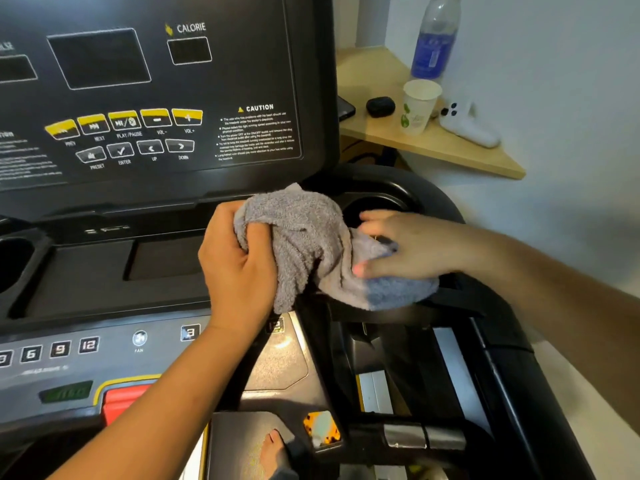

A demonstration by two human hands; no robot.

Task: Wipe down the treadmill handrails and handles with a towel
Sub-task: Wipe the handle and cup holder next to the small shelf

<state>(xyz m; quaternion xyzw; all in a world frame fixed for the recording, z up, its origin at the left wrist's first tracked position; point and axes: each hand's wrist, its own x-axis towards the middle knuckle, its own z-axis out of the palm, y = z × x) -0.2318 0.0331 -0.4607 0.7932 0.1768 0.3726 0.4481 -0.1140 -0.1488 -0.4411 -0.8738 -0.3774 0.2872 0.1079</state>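
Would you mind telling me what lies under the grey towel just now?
Under the towel a black bar of the treadmill shows below its blue end. The left hand grips its bunched end, the right hand rests on it. What surface it covers is hidden.

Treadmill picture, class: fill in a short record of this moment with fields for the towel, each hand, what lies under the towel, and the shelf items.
towel: grey towel, bunched, held by both hands
left hand: left hand grips the towel's left end, fingers curled round it
right hand: right hand holds the towel's right end; picture blurred
under the towel: treadmill console edge beside the right cup holder
shelf: wooden shelf holds a water bottle and paper cup
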